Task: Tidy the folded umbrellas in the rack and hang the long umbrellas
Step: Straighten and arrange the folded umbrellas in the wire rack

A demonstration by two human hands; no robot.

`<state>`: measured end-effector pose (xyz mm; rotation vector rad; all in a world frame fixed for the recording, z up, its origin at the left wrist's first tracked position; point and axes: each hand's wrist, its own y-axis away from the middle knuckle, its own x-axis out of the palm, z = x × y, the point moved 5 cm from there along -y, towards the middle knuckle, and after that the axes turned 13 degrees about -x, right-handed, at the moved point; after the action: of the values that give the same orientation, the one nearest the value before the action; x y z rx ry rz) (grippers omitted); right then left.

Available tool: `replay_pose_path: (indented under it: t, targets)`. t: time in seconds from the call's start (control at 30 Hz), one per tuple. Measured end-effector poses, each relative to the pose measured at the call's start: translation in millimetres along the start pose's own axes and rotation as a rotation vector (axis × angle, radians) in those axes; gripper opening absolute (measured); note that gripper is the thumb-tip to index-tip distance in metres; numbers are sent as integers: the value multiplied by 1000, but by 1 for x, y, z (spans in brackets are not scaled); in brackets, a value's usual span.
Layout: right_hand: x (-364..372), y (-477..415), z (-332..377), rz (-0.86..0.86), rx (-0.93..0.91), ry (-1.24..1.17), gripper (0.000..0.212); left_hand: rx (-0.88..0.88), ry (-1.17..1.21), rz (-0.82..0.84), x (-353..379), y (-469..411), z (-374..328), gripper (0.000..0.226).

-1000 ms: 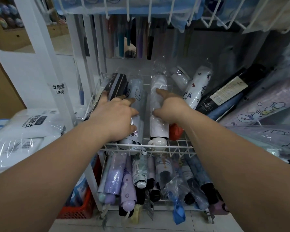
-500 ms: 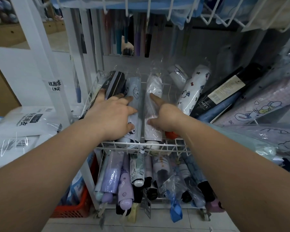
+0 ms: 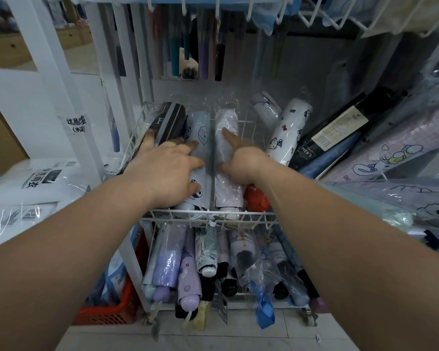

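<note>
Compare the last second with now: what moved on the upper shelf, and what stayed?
The right hand pushed the white umbrella left, closing the gap to the grey-blue umbrella under the left hand; they now lie nearly side by side. Nothing was picked up or let go. The striped umbrella, the cartoon-cat umbrella and the lower shelf stayed put.

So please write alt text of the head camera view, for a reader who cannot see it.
Two bare hands press on folded umbrellas in a white wire rack basket: the left hand lies flat on a pale blue cartoon-print umbrella, the right hand on a white plastic-wrapped umbrella beside it. More wrapped umbrellas fill the lower shelf.
</note>
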<state>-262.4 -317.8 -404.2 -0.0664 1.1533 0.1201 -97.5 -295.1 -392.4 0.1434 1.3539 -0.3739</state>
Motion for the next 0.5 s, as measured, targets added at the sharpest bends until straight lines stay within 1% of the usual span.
replay_pose_path:
  t: [0.03, 0.1, 0.17, 0.3, 0.43, 0.5]
  targets:
    - [7, 0, -1, 12, 9, -37, 93, 2, -5, -5, 1, 0, 1, 61]
    - [13, 2, -2, -31, -7, -70, 94, 5, -13, -12, 2, 1, 2, 64]
    - [8, 3, -3, -75, -30, -73, 92, 9, -19, -13, 3, 2, 3, 66]
    - [-12, 8, -5, -98, -36, -29, 86, 15, -12, -21, 2, 1, 1, 66]
    - [-17, 10, 1, -19, -33, 87, 87, 15, -11, -32, 1, 3, 1, 66]
    - [-16, 10, 2, -1, -29, 105, 86, 18, -10, -32, 1, 3, 0, 66]
